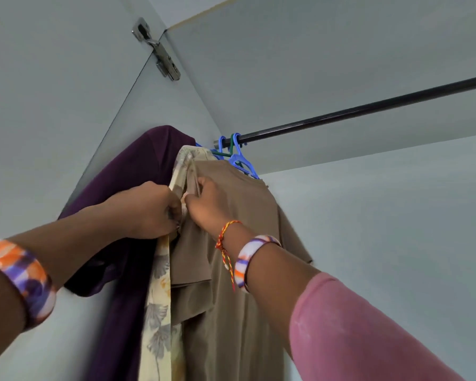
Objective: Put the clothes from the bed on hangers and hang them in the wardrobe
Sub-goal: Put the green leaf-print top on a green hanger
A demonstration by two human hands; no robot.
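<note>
Three garments hang at the left end of a black wardrobe rod (369,107): a dark purple one (132,188) against the side wall, a cream floral one (160,306) in the middle, and a brown one (248,270) on the right. Blue hangers (238,158) and a green hanger (226,153) hook over the rod. My left hand (149,210) grips the edge of the cream floral garment. Beside it, my right hand (206,204) pinches the brown garment's shoulder fabric. The two hands almost touch.
A metal door hinge (157,50) sits high on the wardrobe's left corner. The pale grey side wall (52,105) is close on the left, the back wall (396,243) behind. To the right of the hangers the rod is bare.
</note>
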